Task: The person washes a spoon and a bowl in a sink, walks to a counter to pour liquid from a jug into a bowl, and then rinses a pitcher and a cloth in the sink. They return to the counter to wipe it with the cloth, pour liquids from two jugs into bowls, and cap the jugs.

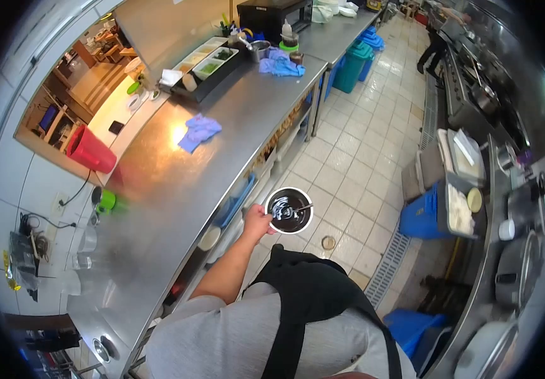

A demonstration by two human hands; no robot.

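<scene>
A round white-rimmed bowl (289, 222) of dark, shiny liquid is in my left hand (258, 223), whose fingers close on its left side. The handle of a utensil (303, 207) sticks out of the liquid toward the right rim. The bowl is over the tiled floor, just right of the steel counter's edge. My right hand does not show; only the grey shirt and black apron are visible on that side.
On the steel counter (159, 183) lie a purple cloth (199, 132) and a black tray of ingredients (206, 68). A red bucket (91, 149) stands at its far left. Blue bins (421, 213) and pots (517, 265) line the right. Another person (437, 47) stands far up the aisle.
</scene>
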